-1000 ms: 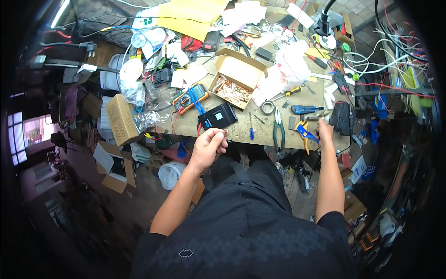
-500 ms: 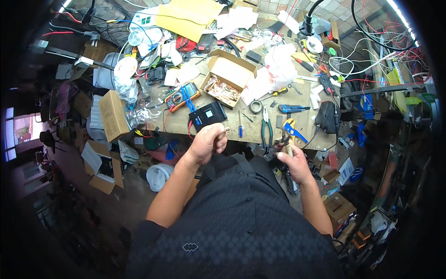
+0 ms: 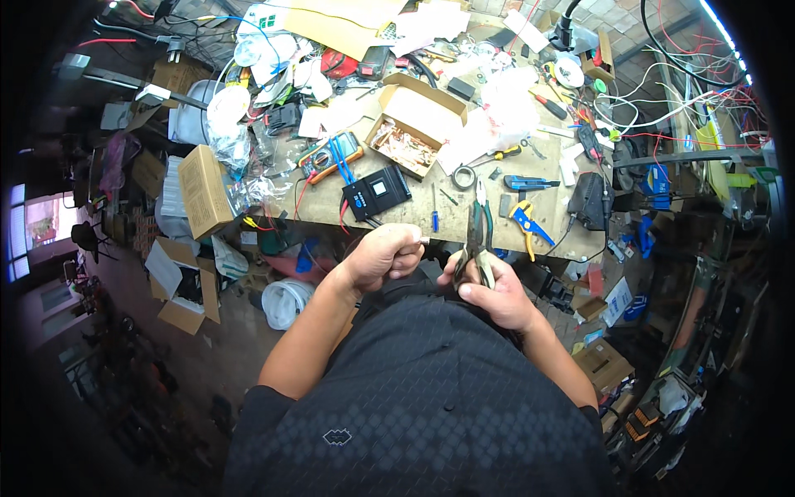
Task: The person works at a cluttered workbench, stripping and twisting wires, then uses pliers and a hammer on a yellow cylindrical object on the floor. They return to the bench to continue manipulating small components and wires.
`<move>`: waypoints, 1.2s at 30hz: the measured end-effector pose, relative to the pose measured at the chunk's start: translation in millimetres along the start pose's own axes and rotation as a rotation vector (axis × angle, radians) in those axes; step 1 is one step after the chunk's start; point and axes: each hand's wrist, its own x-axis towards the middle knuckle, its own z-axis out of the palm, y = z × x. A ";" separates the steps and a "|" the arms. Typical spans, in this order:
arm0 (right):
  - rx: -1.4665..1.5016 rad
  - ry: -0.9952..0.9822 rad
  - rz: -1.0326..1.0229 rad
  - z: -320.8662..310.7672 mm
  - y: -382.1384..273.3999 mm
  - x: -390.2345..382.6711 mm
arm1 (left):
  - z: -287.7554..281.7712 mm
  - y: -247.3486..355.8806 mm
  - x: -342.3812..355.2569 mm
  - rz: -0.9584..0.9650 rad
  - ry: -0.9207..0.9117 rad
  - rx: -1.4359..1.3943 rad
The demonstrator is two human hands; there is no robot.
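Note:
My left hand [image 3: 383,260] is closed in a pinch at the table's front edge, and a small shiny metal piece [image 3: 425,239] sticks out past its fingertips. My fingers hide the rest of that piece. To the right, my right hand [image 3: 497,296] grips dark-jawed pliers [image 3: 474,240] with cream-coloured handles, jaws pointing up toward the table. The pliers and the metal piece are apart. Just beyond lies a second pair of pliers with green handles [image 3: 489,222], partly overlapped in view by the held ones. An open cardboard box [image 3: 426,114] holds many copper-coloured pieces [image 3: 399,144].
On the table [image 3: 323,211] lie a multimeter [image 3: 330,157], a black device with a small screen [image 3: 378,194], a blue screwdriver [image 3: 435,214], a tape roll [image 3: 464,176], a blue cutter knife [image 3: 532,183] and a blue-yellow wire stripper [image 3: 530,224]. Loose wires hang at right.
My right hand has brought the pliers left, closer to my left hand, and their jaws now point more upward. My left hand has shifted slightly right, still pinching the metal piece.

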 end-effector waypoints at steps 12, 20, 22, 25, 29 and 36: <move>-1.466 0.326 -0.458 -5.2 -19.6 0.8 | -4.2 -0.5 -3.9 -0.035 0.006 -0.013; -1.519 0.353 -0.456 -0.4 -17.4 -2.0 | -6.3 4.9 -4.9 -0.107 0.002 0.021; -1.528 0.364 -0.461 -1.1 -14.5 -2.3 | -8.0 3.5 -4.0 -0.124 0.000 0.015; -1.538 0.382 -0.473 -0.4 -11.2 -2.8 | -11.3 1.9 -3.2 -0.139 -0.001 0.028; -1.542 0.396 -0.494 0.2 -5.9 -2.0 | -11.8 -1.8 -2.5 -0.189 0.031 0.076; -1.488 0.409 -0.453 1.7 5.3 -5.7 | -16.8 -4.6 -1.0 -0.224 0.059 0.087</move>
